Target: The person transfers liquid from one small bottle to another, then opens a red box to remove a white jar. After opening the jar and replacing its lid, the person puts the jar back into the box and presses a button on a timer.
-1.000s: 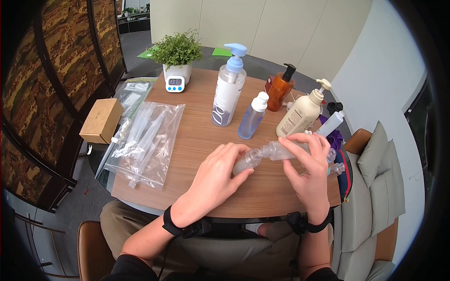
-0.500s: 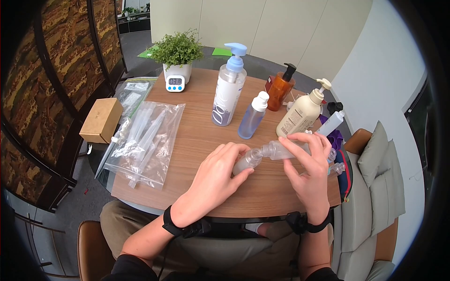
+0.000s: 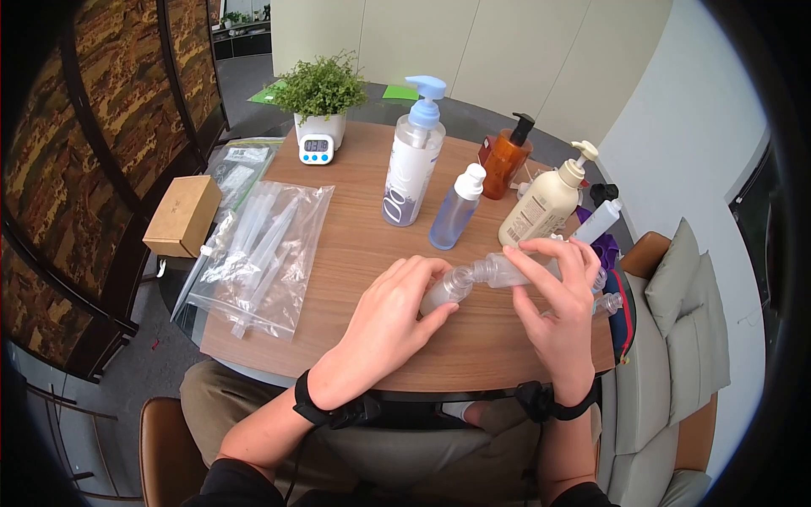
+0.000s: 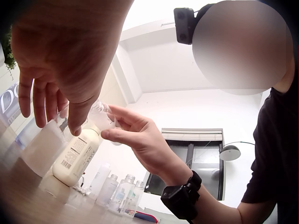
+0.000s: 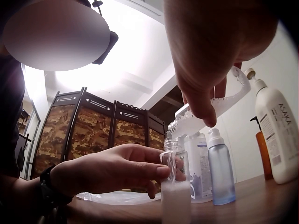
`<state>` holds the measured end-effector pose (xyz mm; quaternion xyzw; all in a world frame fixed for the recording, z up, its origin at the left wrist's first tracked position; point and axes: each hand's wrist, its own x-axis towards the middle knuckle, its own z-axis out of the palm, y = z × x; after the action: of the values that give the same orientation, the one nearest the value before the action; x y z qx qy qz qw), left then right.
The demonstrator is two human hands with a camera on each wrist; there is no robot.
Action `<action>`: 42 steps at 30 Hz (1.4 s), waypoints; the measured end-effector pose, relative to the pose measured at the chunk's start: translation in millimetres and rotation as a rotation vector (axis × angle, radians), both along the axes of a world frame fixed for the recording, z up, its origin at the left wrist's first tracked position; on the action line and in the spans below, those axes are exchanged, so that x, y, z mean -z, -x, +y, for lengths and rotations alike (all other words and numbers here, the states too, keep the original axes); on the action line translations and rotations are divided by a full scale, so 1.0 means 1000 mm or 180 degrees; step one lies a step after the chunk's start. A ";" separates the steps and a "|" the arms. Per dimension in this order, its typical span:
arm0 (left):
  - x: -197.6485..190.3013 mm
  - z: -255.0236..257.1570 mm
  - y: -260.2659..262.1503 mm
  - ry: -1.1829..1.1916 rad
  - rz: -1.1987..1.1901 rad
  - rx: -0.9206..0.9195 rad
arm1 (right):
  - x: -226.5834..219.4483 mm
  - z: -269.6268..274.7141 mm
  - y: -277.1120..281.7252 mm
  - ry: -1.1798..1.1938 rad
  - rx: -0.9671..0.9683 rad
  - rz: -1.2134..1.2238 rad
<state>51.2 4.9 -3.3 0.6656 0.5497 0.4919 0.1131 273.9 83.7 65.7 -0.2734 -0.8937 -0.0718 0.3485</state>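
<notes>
My left hand point(image 3: 384, 325) grips a clear bottle point(image 5: 176, 205) that stands upright on the wooden table, its open mouth up. Whitish liquid with froth on top fills its lower part. Above it, my right hand point(image 3: 559, 308) holds a second clear bottle point(image 3: 504, 270) between thumb and fingers, tilted far over with its neck pointing left. That neck meets the lower bottle's mouth. In the right wrist view, a thin stream point(image 5: 174, 168) runs from it down inside the lower bottle. Cloudy liquid and bubbles show in the tilted bottle.
Beyond the hands stand a blue-pump bottle point(image 3: 411, 169), a small blue bottle point(image 3: 456, 215), an amber pump bottle point(image 3: 505, 165) and a cream pump bottle point(image 3: 541, 203). Several small clear bottles point(image 4: 122, 191) are at the right. A plastic bag point(image 3: 266, 262) lies left, near a cardboard box point(image 3: 182, 215).
</notes>
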 end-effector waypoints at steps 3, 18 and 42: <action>0.000 0.000 0.000 0.0007 0.0009 -0.0004 | 0.001 0.000 0.000 -0.0022 0.0000 0.0004; 0.001 0.000 0.000 -0.0009 0.0039 0.0000 | 0.001 -0.003 0.001 -0.0193 0.0069 -0.0052; 0.001 0.000 -0.002 -0.0066 0.0087 -0.0018 | -0.002 -0.008 0.003 -0.0393 0.0157 -0.0143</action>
<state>53.4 4.9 -3.9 0.6719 0.5479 0.4887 0.0973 270.9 75.5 67.6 -0.2716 -0.8881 -0.1414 0.3427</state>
